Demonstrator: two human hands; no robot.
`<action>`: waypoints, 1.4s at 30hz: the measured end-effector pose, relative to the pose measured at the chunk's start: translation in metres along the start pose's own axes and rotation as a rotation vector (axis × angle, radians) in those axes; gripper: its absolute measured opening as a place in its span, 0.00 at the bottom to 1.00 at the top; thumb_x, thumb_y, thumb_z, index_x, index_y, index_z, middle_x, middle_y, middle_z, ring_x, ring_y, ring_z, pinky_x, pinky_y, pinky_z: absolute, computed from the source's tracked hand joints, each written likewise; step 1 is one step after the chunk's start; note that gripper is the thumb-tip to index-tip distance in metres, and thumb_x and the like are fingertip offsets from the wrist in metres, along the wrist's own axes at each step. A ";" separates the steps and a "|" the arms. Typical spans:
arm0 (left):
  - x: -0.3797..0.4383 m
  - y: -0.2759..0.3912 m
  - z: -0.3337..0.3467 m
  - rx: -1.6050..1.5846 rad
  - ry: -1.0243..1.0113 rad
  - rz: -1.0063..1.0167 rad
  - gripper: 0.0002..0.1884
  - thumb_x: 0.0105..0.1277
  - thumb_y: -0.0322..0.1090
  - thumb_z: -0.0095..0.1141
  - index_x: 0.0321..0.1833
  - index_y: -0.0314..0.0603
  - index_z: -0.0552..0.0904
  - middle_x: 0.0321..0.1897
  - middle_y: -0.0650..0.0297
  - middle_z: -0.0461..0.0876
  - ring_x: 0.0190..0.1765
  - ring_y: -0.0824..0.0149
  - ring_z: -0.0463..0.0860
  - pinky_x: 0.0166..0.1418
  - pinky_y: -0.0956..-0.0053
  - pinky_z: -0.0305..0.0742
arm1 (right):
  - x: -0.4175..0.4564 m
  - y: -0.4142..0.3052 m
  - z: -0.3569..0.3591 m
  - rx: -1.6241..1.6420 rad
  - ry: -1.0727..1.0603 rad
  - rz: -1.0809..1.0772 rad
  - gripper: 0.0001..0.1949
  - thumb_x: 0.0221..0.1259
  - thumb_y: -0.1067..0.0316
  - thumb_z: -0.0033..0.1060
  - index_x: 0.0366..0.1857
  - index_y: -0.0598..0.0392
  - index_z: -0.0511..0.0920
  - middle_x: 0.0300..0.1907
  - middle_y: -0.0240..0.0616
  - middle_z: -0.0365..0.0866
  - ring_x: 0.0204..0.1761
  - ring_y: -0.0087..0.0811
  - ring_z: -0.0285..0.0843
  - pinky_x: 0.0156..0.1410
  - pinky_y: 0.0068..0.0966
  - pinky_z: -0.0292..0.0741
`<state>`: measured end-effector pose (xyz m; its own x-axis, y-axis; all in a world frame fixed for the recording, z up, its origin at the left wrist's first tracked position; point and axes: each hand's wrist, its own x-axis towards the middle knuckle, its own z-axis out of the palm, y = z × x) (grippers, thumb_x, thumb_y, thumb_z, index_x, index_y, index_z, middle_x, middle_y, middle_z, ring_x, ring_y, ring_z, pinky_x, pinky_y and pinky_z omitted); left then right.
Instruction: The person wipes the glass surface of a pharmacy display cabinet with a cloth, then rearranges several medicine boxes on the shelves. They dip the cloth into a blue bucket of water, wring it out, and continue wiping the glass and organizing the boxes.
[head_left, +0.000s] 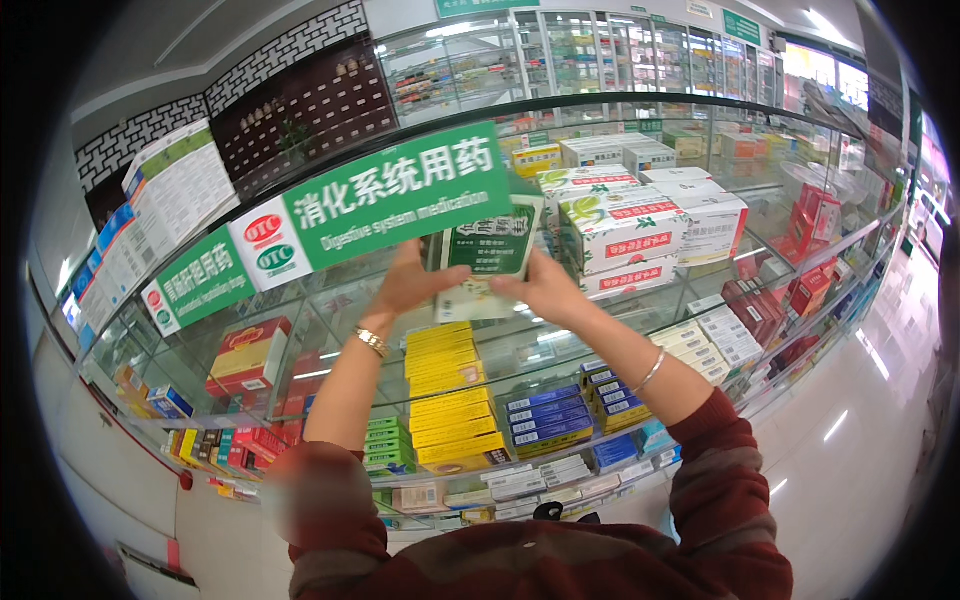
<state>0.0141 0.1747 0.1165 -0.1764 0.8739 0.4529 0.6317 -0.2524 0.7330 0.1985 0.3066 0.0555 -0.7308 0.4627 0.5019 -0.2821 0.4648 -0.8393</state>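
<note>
A green-and-white medicine carton (489, 253) is held between my two hands over the glass display counter. My left hand (421, 279) grips its left side, with the thumb across the lower front. On the opposite side my right hand (546, 289) has hold of it, its thumb also on the front face. The carton's upper left corner lies behind a green hanging sign (397, 196) that bears writing. Just right of the carton, white cartons with green leaf prints (624, 225) are stacked on the glass shelf.
Yellow cartons (454, 412) fill a lower shelf below my hands, beside blue cartons (551, 426). A red-and-gold box (249, 355) lies at left. The counter's dark top rail (630, 99) runs behind the stacks. Glass-fronted cabinets (577, 60) line the back wall.
</note>
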 end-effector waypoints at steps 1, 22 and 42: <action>0.004 0.006 -0.009 0.084 -0.039 -0.016 0.48 0.53 0.44 0.75 0.76 0.42 0.61 0.65 0.55 0.73 0.68 0.60 0.72 0.70 0.65 0.68 | -0.003 -0.006 0.012 0.134 -0.017 0.092 0.26 0.68 0.59 0.64 0.65 0.60 0.69 0.57 0.42 0.80 0.55 0.33 0.81 0.61 0.29 0.78; 0.089 -0.012 -0.016 0.710 -0.520 -0.125 0.49 0.48 0.50 0.70 0.77 0.59 0.63 0.73 0.48 0.61 0.73 0.48 0.64 0.74 0.54 0.63 | 0.004 0.010 0.019 -0.701 -0.151 -0.177 0.13 0.60 0.56 0.63 0.37 0.55 0.84 0.39 0.41 0.85 0.47 0.45 0.83 0.53 0.41 0.78; -0.109 0.091 0.001 0.971 -0.098 0.550 0.23 0.64 0.44 0.65 0.61 0.48 0.80 0.39 0.58 0.86 0.34 0.58 0.85 0.39 0.66 0.81 | -0.017 -0.015 0.025 -0.631 -0.009 -0.435 0.07 0.60 0.62 0.67 0.29 0.52 0.86 0.26 0.37 0.82 0.28 0.41 0.81 0.33 0.35 0.77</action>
<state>0.0918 0.0572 0.1335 0.3413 0.7831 0.5199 0.9340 -0.2206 -0.2809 0.1997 0.2734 0.0541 -0.6408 0.1341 0.7559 -0.1391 0.9480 -0.2861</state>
